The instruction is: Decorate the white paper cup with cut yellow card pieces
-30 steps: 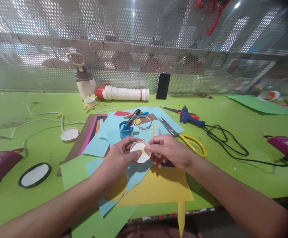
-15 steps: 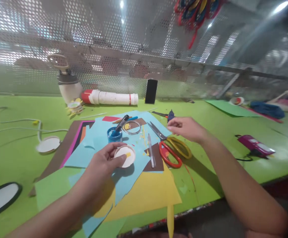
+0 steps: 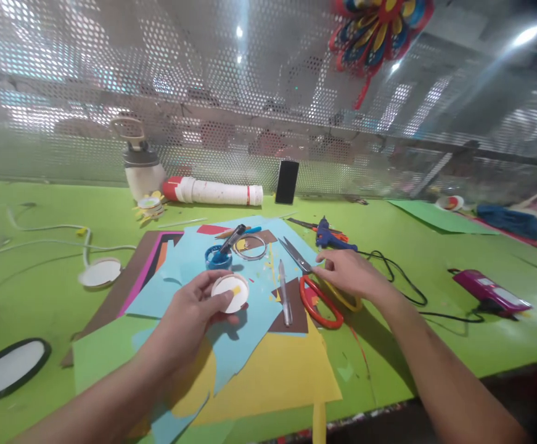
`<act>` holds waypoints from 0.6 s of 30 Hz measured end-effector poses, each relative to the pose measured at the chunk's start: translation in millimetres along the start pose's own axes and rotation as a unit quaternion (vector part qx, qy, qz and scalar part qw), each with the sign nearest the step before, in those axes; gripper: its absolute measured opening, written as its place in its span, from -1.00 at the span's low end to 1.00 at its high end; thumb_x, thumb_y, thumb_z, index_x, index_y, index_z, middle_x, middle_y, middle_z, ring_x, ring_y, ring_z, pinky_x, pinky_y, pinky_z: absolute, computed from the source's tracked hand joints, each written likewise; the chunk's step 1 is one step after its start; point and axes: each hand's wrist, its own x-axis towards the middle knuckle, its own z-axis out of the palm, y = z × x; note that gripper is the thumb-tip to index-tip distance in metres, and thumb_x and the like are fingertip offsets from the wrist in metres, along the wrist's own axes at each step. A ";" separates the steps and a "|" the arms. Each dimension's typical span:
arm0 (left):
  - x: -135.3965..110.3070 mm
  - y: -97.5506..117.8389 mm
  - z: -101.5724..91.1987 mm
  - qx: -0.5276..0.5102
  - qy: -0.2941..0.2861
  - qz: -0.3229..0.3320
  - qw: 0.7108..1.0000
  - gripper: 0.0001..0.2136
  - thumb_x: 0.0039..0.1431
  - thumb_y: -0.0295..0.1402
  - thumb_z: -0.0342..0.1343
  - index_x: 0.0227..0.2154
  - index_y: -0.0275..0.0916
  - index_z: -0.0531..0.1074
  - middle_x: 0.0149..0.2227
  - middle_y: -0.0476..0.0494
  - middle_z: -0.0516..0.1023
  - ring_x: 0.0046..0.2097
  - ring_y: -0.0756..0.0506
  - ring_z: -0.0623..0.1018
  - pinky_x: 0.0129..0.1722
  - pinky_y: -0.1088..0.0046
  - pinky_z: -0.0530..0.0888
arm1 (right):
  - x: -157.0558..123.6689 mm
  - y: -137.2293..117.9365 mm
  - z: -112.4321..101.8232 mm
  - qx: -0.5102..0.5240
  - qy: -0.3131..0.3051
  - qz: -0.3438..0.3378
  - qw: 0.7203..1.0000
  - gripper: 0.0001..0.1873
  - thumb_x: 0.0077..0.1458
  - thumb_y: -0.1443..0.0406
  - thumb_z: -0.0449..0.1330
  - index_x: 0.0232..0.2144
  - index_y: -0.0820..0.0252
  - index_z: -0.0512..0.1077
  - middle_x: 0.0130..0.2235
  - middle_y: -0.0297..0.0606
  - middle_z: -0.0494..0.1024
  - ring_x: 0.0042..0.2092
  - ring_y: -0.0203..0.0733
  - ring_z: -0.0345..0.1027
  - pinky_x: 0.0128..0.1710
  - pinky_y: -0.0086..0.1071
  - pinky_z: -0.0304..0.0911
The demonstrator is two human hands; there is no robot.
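Observation:
A small white round disc [image 3: 231, 287] with a raised rim is pinched in my left hand [image 3: 198, 302], my thumb lying on its face beside a small yellow paper piece [image 3: 236, 290]. My right hand [image 3: 349, 271] hovers low over large scissors [image 3: 321, 303] with one red and one yellow handle; it partly covers the yellow handle. Its thumb and bent fingers are slightly apart near the pivot, and I cannot tell whether they touch the metal. Left of the scissors lies a clear pen [image 3: 285, 293]. A blue pot [image 3: 218, 259] with a dark marker stands behind the disc.
Coloured paper sheets [image 3: 268, 370] overlap under my hands. A blue glue gun [image 3: 330, 237] with a black cord lies behind the right hand. A phone [image 3: 287, 182] stands at the back beside a white tube [image 3: 217, 192]. A magenta device [image 3: 490, 290] lies far right.
My right hand has come down from beside the glue gun to the scissors, uncovering the glue gun. The left hand still holds the disc. The whole view has shifted slightly.

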 end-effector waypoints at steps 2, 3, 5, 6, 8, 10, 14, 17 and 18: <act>-1.0 -0.8 1.4 0.003 -0.010 -0.008 1.000 -0.70 0.04 -0.39 0.19 -0.13 -0.30 0.34 -0.21 -0.24 0.54 -0.29 -0.14 0.58 -0.40 0.39 0.49 | 1.0 0.7 0.2 0.007 0.036 0.013 0.999 -0.69 0.11 0.10 0.05 -0.39 0.13 0.51 -0.36 -0.22 0.59 -0.36 -0.14 0.42 -0.43 -0.38 0.15; -1.5 -1.4 2.0 0.006 -0.014 -0.014 1.000 -0.70 0.05 -0.40 0.18 -0.13 -0.30 0.34 -0.23 -0.24 0.54 -0.31 -0.12 0.57 -0.41 0.39 0.49 | 1.7 1.9 -0.5 0.008 0.053 0.019 0.998 -0.67 0.13 0.09 0.03 -0.41 0.13 0.51 -0.36 -0.24 0.60 -0.35 -0.15 0.42 -0.40 -0.39 0.17; -2.0 -3.1 2.8 0.013 -0.019 -0.026 0.999 -0.70 0.06 -0.40 0.16 -0.13 -0.31 0.32 -0.25 -0.23 0.54 -0.34 -0.11 0.56 -0.41 0.38 0.48 | 5.0 7.5 -3.7 0.004 0.086 0.036 0.996 -0.64 0.16 0.10 -0.02 -0.39 0.13 0.51 -0.34 -0.24 0.60 -0.32 -0.17 0.43 -0.35 -0.40 0.20; -2.1 -4.2 3.0 0.015 -0.021 -0.031 0.999 -0.70 0.06 -0.40 0.16 -0.13 -0.31 0.32 -0.26 -0.23 0.54 -0.35 -0.10 0.55 -0.41 0.38 0.49 | 8.0 12.3 -6.1 -0.003 0.100 0.047 0.994 -0.63 0.18 0.12 -0.05 -0.34 0.14 0.51 -0.31 -0.23 0.60 -0.30 -0.17 0.43 -0.32 -0.40 0.21; -1.8 -6.4 3.1 0.016 -0.030 -0.035 0.999 -0.71 0.06 -0.41 0.16 -0.13 -0.31 0.31 -0.27 -0.22 0.53 -0.35 -0.09 0.54 -0.40 0.38 0.48 | 17.5 25.2 -11.5 -0.025 0.113 0.069 0.991 -0.62 0.19 0.18 -0.08 -0.28 0.18 0.51 -0.24 -0.17 0.59 -0.24 -0.15 0.42 -0.25 -0.39 0.21; -1.5 -7.7 2.9 0.011 -0.037 -0.033 0.999 -0.71 0.07 -0.41 0.15 -0.13 -0.31 0.31 -0.27 -0.21 0.52 -0.36 -0.07 0.53 -0.39 0.39 0.48 | 30.3 40.2 -14.8 -0.053 0.100 0.082 0.990 -0.65 0.16 0.24 -0.04 -0.27 0.23 0.52 -0.20 -0.10 0.57 -0.20 -0.11 0.41 -0.21 -0.37 0.20; -2.7 -5.6 2.8 0.017 -0.020 -0.014 1.000 -0.71 0.05 -0.42 0.15 -0.13 -0.31 0.32 -0.25 -0.21 0.52 -0.40 -0.05 0.52 -0.41 0.38 0.49 | 55.2 61.6 -5.6 -0.103 0.045 0.087 0.990 -0.73 -0.01 0.29 0.14 -0.26 0.32 0.52 -0.14 0.04 0.52 -0.07 0.03 0.32 -0.15 -0.30 0.18; -3.5 -1.2 3.5 0.022 -0.009 0.016 1.000 -0.71 0.01 -0.44 0.17 -0.16 -0.32 0.36 -0.23 -0.22 0.52 -0.39 -0.06 0.53 -0.43 0.39 0.48 | 65.4 67.2 10.7 -0.123 0.030 0.095 0.987 -0.66 -0.06 0.36 0.17 -0.17 0.35 0.49 -0.08 0.10 0.46 -0.01 0.11 0.25 -0.12 -0.22 0.17; -3.5 0.3 3.8 0.019 -0.003 0.022 1.000 -0.71 -0.01 -0.44 0.18 -0.17 -0.32 0.37 -0.24 -0.22 0.52 -0.38 -0.07 0.54 -0.44 0.40 0.49 | 67.2 68.3 15.7 -0.127 0.033 0.098 0.987 -0.62 -0.06 0.37 0.17 -0.13 0.36 0.47 -0.06 0.11 0.44 0.00 0.13 0.23 -0.12 -0.19 0.17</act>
